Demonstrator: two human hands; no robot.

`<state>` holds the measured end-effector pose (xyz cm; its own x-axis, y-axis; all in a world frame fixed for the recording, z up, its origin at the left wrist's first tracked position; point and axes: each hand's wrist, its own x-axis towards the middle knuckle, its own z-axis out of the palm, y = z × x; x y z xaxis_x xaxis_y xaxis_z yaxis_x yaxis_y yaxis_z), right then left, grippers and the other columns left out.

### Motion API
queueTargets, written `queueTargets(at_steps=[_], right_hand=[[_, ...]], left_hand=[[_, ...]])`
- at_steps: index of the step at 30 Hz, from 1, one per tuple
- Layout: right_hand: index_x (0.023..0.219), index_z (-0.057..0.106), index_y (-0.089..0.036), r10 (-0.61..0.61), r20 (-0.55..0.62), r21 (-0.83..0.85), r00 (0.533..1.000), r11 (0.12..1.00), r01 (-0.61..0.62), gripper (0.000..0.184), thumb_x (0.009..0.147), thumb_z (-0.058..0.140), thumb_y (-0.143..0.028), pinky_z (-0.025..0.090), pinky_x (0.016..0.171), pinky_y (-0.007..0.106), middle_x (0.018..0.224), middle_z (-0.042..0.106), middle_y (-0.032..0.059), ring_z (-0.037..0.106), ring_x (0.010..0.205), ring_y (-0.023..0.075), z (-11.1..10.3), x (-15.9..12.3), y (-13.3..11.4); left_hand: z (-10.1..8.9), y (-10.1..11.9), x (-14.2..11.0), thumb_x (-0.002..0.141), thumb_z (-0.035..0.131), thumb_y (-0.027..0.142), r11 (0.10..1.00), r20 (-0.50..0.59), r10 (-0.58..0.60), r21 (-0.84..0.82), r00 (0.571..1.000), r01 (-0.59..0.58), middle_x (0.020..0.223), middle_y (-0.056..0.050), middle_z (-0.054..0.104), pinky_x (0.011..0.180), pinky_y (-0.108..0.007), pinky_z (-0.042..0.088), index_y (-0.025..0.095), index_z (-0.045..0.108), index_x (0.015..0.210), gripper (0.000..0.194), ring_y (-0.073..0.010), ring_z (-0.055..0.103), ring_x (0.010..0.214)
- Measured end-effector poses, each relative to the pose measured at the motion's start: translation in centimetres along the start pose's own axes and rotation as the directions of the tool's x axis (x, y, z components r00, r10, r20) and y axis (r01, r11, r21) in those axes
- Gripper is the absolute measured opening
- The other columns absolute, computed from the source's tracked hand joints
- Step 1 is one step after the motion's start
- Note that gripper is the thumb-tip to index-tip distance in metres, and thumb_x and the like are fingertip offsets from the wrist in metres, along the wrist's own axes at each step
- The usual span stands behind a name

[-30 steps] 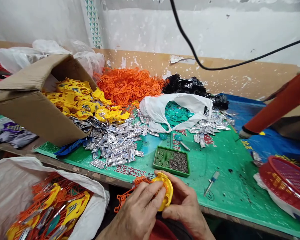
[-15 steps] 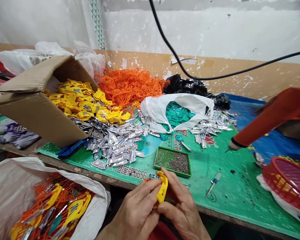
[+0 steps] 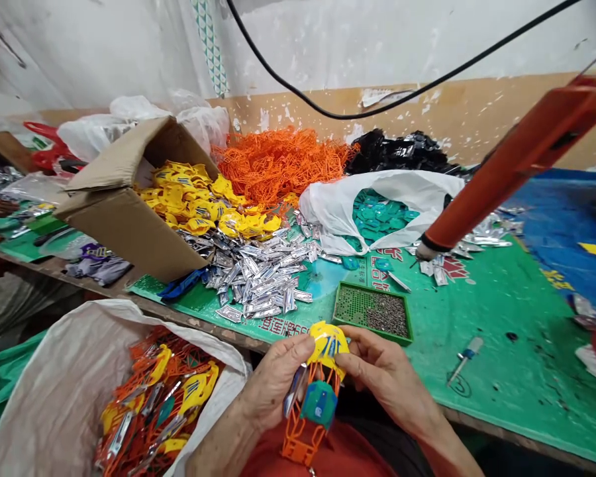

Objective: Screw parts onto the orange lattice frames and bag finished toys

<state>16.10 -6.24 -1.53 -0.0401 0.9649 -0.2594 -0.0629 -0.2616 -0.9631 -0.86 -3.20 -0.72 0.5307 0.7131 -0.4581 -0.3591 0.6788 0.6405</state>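
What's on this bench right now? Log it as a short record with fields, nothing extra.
left hand: holds the yellow plastic piece
right hand: holds the same piece from the other side
hanging below: orange plastic lattice frame, teal plastic tag, silver strip
nearest tray: green tray of small dark parts
left of hands: white sack of mixed parts
farther back: cardboard box with yellow pieces
on mat: small screwdriver
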Motion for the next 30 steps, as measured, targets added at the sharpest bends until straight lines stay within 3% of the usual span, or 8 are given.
queueTargets(at_steps=[3, 10, 16, 21, 24, 30], right_hand=[[0.108, 0.065, -0.016, -0.005, -0.009, -0.034, 1.000, 0.999, 0.005, 0.051, 0.070, 0.072, -0.050, 0.037, 0.044, 0.021, 0.058, 0.048, -0.0054, 0.044, 0.050, 0.0086, 0.2, -0.1, 0.2], [0.111, 0.065, -0.016, -0.039, -0.119, -0.088, 0.992, 0.996, 0.028, 0.046, 0.074, 0.069, -0.044, 0.038, 0.050, 0.023, 0.060, 0.052, -0.0042, 0.045, 0.056, 0.0099, 0.9, -0.8, 0.9], [0.114, 0.066, -0.020, 0.007, -0.146, 0.093, 0.989, 0.996, 0.007, 0.048, 0.071, 0.073, -0.039, 0.045, 0.057, 0.025, 0.080, 0.068, 0.0009, 0.056, 0.064, 0.0123, 1.4, -0.9, 0.4], [0.114, 0.065, -0.014, 0.108, -0.103, 0.193, 0.989, 0.977, -0.086, 0.061, 0.060, 0.079, -0.037, 0.033, 0.041, 0.020, 0.054, 0.056, -0.0059, 0.043, 0.043, 0.0070, 0.9, -0.5, 0.9], [0.113, 0.066, -0.012, 0.166, -0.078, 0.207, 0.983, 0.967, -0.147, 0.063, 0.056, 0.080, -0.034, 0.029, 0.038, 0.019, 0.050, 0.053, -0.0077, 0.040, 0.039, 0.0056, 0.4, -0.3, 1.1], [0.110, 0.067, -0.011, 0.171, -0.068, 0.152, 0.983, 0.976, -0.159, 0.058, 0.057, 0.077, -0.034, 0.028, 0.036, 0.019, 0.047, 0.050, -0.0084, 0.038, 0.037, 0.0053, 0.3, -0.1, 0.9]], left_hand=[[0.2, 0.0, 0.0, 0.069, 0.079, 0.043, 0.999, -0.027, -0.022, 0.026, 0.999, 0.023, 0.059, -0.002, 0.065, 0.040, -0.014, 0.041, 0.009, 0.071, 0.082, 0.038, -0.0060, 0.053, 0.042], [0.5, 0.8, 0.0, 0.066, 0.081, 0.026, 0.988, 0.015, -0.054, 0.146, 0.998, 0.051, 0.069, -0.004, 0.070, 0.051, -0.014, 0.046, 0.009, 0.074, 0.086, 0.028, -0.0071, 0.059, 0.054], [-0.1, 0.5, 0.3, 0.065, 0.080, 0.024, 0.995, 0.089, -0.051, 0.088, 0.995, 0.044, 0.072, -0.005, 0.072, 0.056, -0.016, 0.048, 0.010, 0.076, 0.085, 0.025, -0.0089, 0.062, 0.056], [-0.7, 0.0, 0.7, 0.064, 0.081, 0.024, 0.994, 0.137, -0.096, 0.064, 0.986, 0.087, 0.074, -0.008, 0.073, 0.060, -0.018, 0.050, 0.010, 0.075, 0.093, 0.032, -0.0117, 0.065, 0.062], [-1.2, -0.3, 1.0, 0.063, 0.082, 0.025, 0.988, 0.162, -0.137, 0.087, 0.977, 0.124, 0.078, -0.010, 0.073, 0.061, -0.020, 0.050, 0.009, 0.073, 0.097, 0.038, -0.0137, 0.066, 0.065], [-1.6, -1.1, 1.5, 0.070, 0.079, 0.034, 0.985, 0.071, -0.157, 0.089, 0.985, 0.150, 0.072, -0.008, 0.071, 0.054, -0.019, 0.047, 0.007, 0.073, 0.087, 0.032, -0.0100, 0.060, 0.054]])
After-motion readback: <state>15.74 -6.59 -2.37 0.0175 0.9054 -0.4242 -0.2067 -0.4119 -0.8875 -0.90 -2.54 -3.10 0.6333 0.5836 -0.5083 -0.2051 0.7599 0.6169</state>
